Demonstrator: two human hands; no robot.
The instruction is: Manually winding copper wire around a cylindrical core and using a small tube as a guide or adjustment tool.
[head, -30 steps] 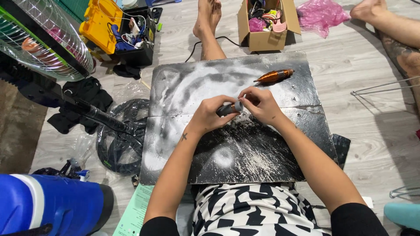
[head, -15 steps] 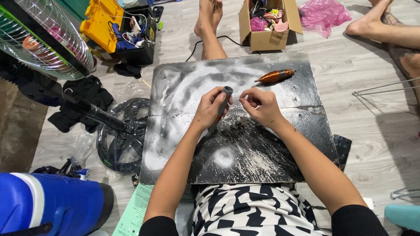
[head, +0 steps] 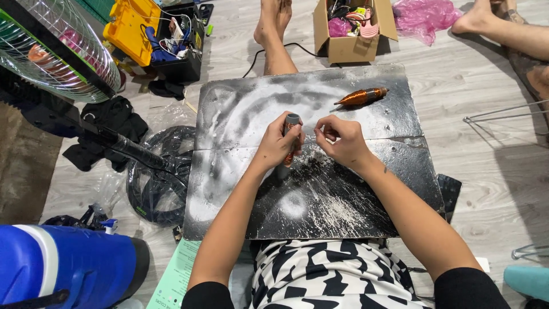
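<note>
My left hand [head: 279, 144] grips a small upright cylinder [head: 292, 121] with a grey cap and an orange lower part, held over the dark, white-smeared board [head: 229, 189] on my lap. My right hand [head: 338, 140] is pinched beside it, fingertips closed on a thin pale strip [head: 309, 130] that runs toward the cylinder. An orange copper-wound spindle [head: 361, 96] lies on the board's far right part, apart from both hands.
A cardboard box of small parts [head: 350, 46], a pink bag [head: 420, 17] and another person's leg [head: 509, 34] are beyond the board. A yellow toolbox [head: 130, 26], fan grille [head: 54, 48], black ring [head: 157, 177] and blue container [head: 63, 269] sit at left.
My left hand has turned the cylinder from lying between both hands to standing upright. My right hand has drawn slightly away to the right, pulling the thin strip out.
</note>
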